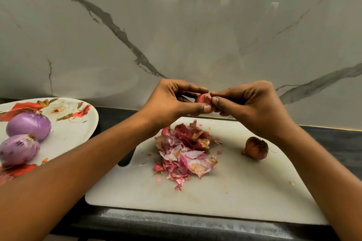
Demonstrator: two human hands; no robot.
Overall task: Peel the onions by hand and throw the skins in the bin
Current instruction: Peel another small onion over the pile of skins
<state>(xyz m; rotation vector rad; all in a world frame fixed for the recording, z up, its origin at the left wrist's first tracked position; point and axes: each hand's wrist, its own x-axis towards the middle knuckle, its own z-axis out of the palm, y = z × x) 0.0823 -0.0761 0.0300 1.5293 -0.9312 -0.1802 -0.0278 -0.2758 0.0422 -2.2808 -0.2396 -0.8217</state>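
The left hand (176, 101) and right hand (252, 107) meet above the far edge of the cutting board (215, 197), fingers curled, both thumbs and forefingers pinching one small red onion (203, 100); so little of it shows between the fingers that I cannot tell which way its long axis runs. Below the hands a heap of onion skins (186, 152) lies on the white board; to its right, well apart, an unpeeled onion (255, 148) lies on its side, long axis left to right, hairy root end to the right. At left a floral plate (78, 129) holds two peeled purple onions (28, 126), touching, root tufts upward. The board sits on a dark counter (333, 143); a veined marble wall (176, 25) rises behind.
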